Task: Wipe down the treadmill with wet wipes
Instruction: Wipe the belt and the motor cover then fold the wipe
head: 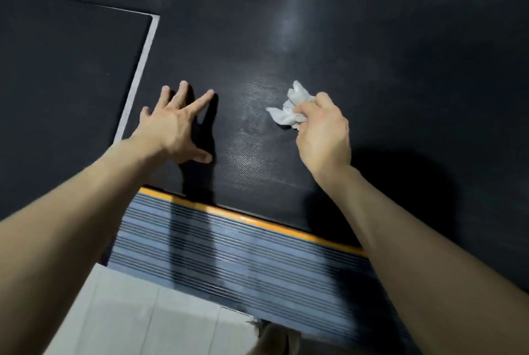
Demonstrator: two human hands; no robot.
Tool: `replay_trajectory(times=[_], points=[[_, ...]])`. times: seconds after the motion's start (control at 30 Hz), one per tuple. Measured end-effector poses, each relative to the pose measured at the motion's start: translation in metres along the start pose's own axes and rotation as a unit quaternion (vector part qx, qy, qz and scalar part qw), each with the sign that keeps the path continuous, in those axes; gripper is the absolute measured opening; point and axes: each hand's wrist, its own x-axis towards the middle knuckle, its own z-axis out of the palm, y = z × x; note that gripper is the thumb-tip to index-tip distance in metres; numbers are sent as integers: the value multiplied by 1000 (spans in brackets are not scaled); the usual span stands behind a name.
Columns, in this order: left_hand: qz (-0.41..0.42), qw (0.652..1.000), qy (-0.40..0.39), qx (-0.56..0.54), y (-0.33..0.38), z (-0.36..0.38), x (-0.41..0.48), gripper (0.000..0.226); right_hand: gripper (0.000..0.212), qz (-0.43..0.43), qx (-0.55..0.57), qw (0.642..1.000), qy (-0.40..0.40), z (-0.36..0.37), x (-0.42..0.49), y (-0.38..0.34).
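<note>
Our two forearms (71, 225) come in from the bottom corners, bare, and reach fwd over the treadmill (372, 39). Under them, nearest to us, lies a white tiled floor (137, 314). At its edge there is sth like the tip of a shoe (279, 337), too blurred to be sure. Next comes the ribbed side rail (243, 257), grey w/ dark lines, and an orange stripe (257, 218) runs along its far edge. Beyond the stripe is the black belt (415, 102).

Our left hand (174, 128) lies flat on the belt, fingers straight and spread wide apart, thumb out to the side; it holds nothing. Our right hand (323, 131) is to the right of it, well apart. Its fingers are curled and pinch a crumpled white wet wipe (289, 109). The wipe sticks out past the fingertips toward the upper left. It touches the belt or is just above it; we cannot tell which. Btw the two hands the belt has a damp patch (254, 137) that shines and shows the fine texture.

At the left end of the belt a pale grey strip (140, 74) runs, and beyond it is a dark flat mat (57, 82).
</note>
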Motion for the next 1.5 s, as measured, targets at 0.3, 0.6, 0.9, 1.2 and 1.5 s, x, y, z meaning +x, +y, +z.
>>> replay_trajectory(times=[0.3,0.6,0.9,1.2,1.5], points=[[23,1000,4,12,-27,16,12,148,30,13,-10,998,62,25,-3,-32],[32,998,27,41,-30,17,10,145,32,17,39,998,47,72,6,-90],[168,983,37,65,-81,-13,8,75,51,119,-115,986,-11,46,-3,-139],[326,936,55,119,-272,-149,-68,47,68,265,-183,947,6,-28,-66,-321],[362,922,109,87,-326,-277,-101,43,53,321,-148,935,12,-86,-33,-441]])
